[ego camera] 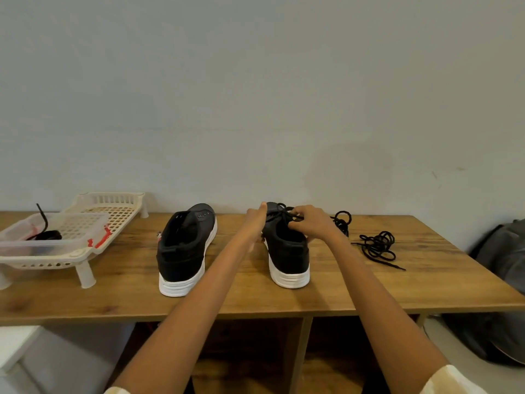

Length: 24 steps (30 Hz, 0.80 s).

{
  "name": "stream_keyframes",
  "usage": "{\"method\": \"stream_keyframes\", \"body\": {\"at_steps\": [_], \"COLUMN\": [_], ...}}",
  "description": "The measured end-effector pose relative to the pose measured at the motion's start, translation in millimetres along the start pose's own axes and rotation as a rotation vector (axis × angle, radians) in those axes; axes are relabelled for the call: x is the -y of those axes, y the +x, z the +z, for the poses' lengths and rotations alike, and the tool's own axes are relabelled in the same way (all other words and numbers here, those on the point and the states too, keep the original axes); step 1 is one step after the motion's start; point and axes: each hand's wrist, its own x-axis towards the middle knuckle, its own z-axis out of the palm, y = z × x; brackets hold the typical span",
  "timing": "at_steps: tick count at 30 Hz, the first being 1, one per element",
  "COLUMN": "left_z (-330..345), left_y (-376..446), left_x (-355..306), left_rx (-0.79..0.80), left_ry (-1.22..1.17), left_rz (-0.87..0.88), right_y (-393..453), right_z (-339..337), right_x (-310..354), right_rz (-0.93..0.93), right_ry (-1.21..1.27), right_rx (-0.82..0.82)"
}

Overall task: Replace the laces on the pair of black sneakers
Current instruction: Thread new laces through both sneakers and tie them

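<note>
Two black sneakers with white soles stand heel-toward-me on the wooden table [369, 294]. The left sneaker [184, 245] has bare eyelets with no lace. The right sneaker [288, 251] carries a black lace [284, 211] over its tongue. My left hand [255, 220] presses against that shoe's left side near the toe, thumb raised. My right hand [309, 223] pinches the lace on top of the shoe. Two loose black laces lie to the right, one bundle [342, 221] near the wall and one tangle [379, 247] closer to me.
A cream plastic rack [113, 211] on legs stands at the table's left end, with a clear lidded box [54, 240] holding a dark lace resting on it. A grey bag [500, 280] leans beyond the right edge. The wall is close behind the shoes.
</note>
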Motion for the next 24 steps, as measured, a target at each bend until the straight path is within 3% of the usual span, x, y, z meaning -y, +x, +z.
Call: {"method": "stream_keyframes", "body": {"at_steps": [2, 5, 8, 11, 14, 16, 21, 24], "left_z": [-4, -24, -60, -109, -149, -164, -172, -168], "left_y": [-1, -4, -9, -14, -12, -9, -9, -14], "left_x": [-2, -10, -24, -34, -21, -11, -3, -6], "left_rx": [-0.027, -0.227, -0.46, -0.641, -0.535, -0.434, -0.403, -0.391], "left_ry": [0.196, 0.511, 0.618, 0.789, 0.78, 0.671, 0.606, 0.597], "left_rz": [0.053, 0.361, 0.555, 0.416, 0.101, -0.01, 0.01, 0.021], "right_y": [-2, -5, -5, 5, 11, 15, 18, 16], "right_z": [-2, -1, 10, 42, 77, 92, 108, 95], "right_x": [5, 26, 62, 109, 152, 170, 180, 171], "right_rz": [0.007, -0.032, -0.132, -0.204, -0.184, -0.158, -0.179, -0.143], "right_ry": [0.012, 0.018, 0.254, 0.364, 0.337, 0.276, 0.042, 0.081], "right_rx": [0.01, -0.266, -0.454, -0.271, -0.019, 0.045, 0.09, 0.048]}}
